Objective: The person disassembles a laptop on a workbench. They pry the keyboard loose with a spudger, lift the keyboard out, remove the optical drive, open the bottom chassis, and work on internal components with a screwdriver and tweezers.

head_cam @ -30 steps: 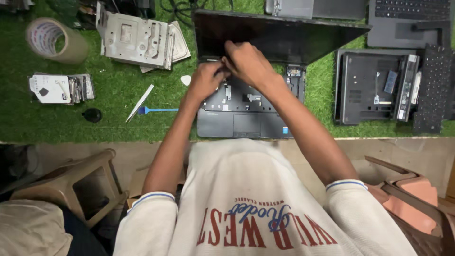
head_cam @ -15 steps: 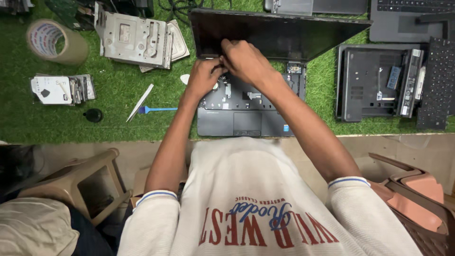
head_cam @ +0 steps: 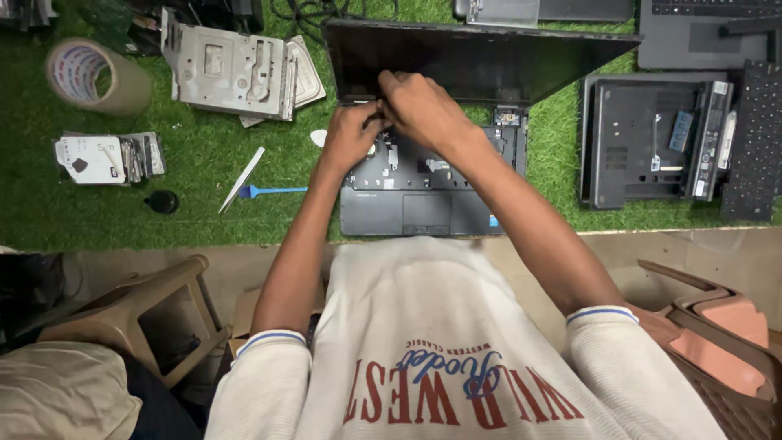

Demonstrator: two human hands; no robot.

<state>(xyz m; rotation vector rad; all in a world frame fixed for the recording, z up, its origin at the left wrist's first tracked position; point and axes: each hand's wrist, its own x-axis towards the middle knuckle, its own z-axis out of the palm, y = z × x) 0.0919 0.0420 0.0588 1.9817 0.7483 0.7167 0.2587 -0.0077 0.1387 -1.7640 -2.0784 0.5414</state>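
An open dark laptop (head_cam: 423,212) with its keyboard removed lies on the green turf mat (head_cam: 204,204); its screen (head_cam: 489,57) leans back. My left hand (head_cam: 352,134) and my right hand (head_cam: 417,106) meet at the upper left of the bare inner deck, near the hinge. Both have their fingers pinched together on something small there, hidden by the fingers. What they hold cannot be made out.
A silver metal chassis (head_cam: 232,69), a tape roll (head_cam: 90,75), a stack of drives (head_cam: 106,156), a white pry stick (head_cam: 242,179), a blue tool (head_cam: 269,191) and a black cap (head_cam: 163,201) lie left. Another opened laptop base (head_cam: 652,138) and a loose keyboard (head_cam: 753,138) lie right. Plastic stools stand near my legs.
Both hands stay pinched at the same spot on the laptop deck near the hinge; only slight shifts of fingers and view.
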